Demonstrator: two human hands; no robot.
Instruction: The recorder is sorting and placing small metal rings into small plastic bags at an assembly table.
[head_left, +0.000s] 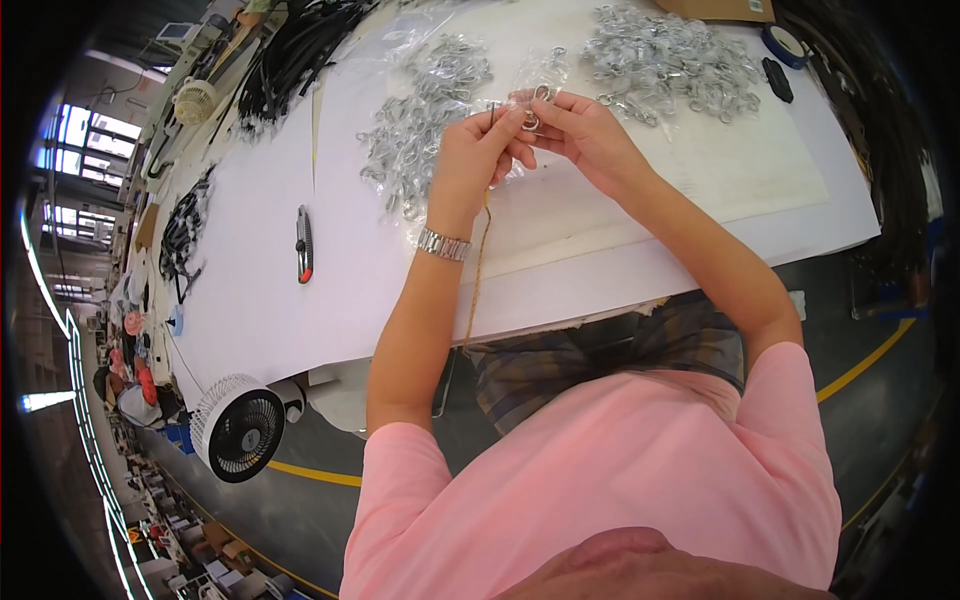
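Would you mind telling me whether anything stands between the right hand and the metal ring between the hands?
Nothing visible does: the right hand touches the metal ring directly, with the left hand close beside it.

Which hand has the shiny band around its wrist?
The left hand: a silver link band circles its wrist, while the right hand has a bare wrist.
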